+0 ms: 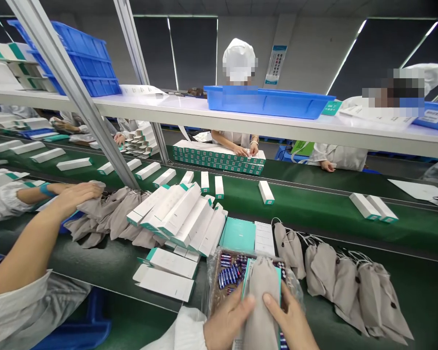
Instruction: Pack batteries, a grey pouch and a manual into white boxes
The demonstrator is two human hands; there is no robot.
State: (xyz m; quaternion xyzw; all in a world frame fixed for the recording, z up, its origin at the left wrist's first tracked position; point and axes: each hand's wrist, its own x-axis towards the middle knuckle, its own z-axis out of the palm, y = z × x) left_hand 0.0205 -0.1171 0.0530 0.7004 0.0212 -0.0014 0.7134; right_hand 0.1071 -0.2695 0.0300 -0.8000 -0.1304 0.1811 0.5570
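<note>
Between both my hands is a grey drawstring pouch [262, 291], with a teal-edged card or booklet [246, 279] lying flat behind it. My left hand [228, 318] grips its left side, and my right hand [292, 316] wraps the right edge with the thumb on the cloth. Below them sits an open box of blue batteries [229, 276] in clear plastic, partly hidden by the pouch. Beyond it lie a teal booklet stack [237, 234] and a white printed sheet [264, 238]. More grey pouches [350, 277] lie in a row to the right.
White cartons [184, 214] are piled left of the battery box. A co-worker's hand [78, 194] rests on more grey pouches [113, 214]. A green conveyor belt [314, 209] carries spaced cartons. A shelf [160, 109] with blue bins [270, 102] crosses above, held by metal posts [76, 92].
</note>
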